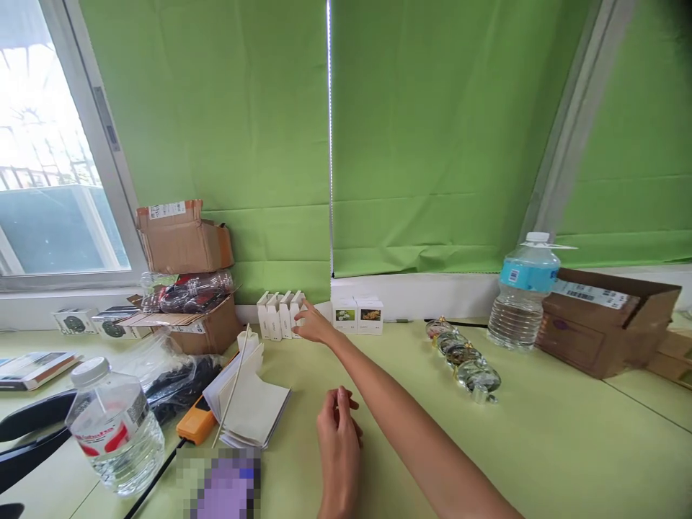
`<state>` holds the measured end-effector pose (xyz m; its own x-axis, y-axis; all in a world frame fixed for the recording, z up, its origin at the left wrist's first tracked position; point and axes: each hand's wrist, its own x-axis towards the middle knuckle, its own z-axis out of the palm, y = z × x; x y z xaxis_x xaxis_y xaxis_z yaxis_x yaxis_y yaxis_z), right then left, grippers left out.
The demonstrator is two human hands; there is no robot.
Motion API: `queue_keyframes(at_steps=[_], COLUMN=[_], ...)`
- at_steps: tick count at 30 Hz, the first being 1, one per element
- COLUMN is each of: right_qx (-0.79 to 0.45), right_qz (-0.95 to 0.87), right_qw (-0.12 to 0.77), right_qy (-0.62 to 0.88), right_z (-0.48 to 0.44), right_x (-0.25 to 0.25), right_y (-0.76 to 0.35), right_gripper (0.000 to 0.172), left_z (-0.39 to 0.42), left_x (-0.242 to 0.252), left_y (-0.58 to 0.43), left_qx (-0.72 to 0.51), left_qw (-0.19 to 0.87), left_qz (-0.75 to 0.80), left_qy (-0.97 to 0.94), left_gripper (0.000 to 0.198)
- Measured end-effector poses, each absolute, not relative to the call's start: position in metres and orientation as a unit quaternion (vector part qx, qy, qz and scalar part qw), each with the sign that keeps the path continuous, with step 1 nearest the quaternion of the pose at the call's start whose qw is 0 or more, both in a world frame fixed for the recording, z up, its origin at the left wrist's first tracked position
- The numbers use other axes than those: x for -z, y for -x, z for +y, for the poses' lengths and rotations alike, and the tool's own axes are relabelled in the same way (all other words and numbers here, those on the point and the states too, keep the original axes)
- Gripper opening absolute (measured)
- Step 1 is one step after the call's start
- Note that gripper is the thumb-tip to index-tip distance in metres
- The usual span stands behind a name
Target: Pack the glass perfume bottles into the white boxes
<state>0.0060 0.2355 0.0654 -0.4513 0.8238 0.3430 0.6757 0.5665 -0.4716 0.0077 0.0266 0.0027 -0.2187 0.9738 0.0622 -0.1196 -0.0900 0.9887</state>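
My right hand (318, 324) reaches to the back of the table, its fingers closed on the rightmost of several narrow white boxes (275, 319) that stand upright in a row. Part of that white box (295, 308) is hidden behind the fingers. Just right of the hand, two white boxes with plant pictures (357, 317) stand side by side, facing me. My left hand (339, 440) rests low over the middle of the table with curled fingers, and nothing shows in it.
Left of the hands lie folded white papers (254, 411) with a thin stick (233, 386), an orange tool (197, 421), a water bottle (116, 432) and stacked cartons (184, 245). To the right are a row of glassy round objects (463, 357), a large bottle (522, 303) and a brown carton (589, 328).
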Motion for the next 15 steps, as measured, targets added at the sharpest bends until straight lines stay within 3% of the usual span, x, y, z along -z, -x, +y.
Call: queue_keyframes(at_steps=[9,12,15], right_qx=[-0.132,-0.132,-0.121], right_qz=[-0.844,-0.847,-0.843], right_qw=[0.299,0.311,0.334], right_qy=[0.425,0.411,0.403], right_z=[0.217,0.189,0.149], right_x=[-0.071,-0.070,-0.068], right_y=[-0.015,-0.036,-0.063], right_gripper=[0.030,0.020,0.029], left_z=[0.027,0.029,0.030], left_x=[-0.002,0.003,0.005], left_y=[0.000,0.002,0.004], left_qx=[-0.606,-0.605,-0.612], left_qw=[0.404,0.370,0.341], left_qz=[0.510,0.525,0.542], left_qy=[-0.459,-0.471,-0.464], left_gripper=[0.047,0.041,0.042])
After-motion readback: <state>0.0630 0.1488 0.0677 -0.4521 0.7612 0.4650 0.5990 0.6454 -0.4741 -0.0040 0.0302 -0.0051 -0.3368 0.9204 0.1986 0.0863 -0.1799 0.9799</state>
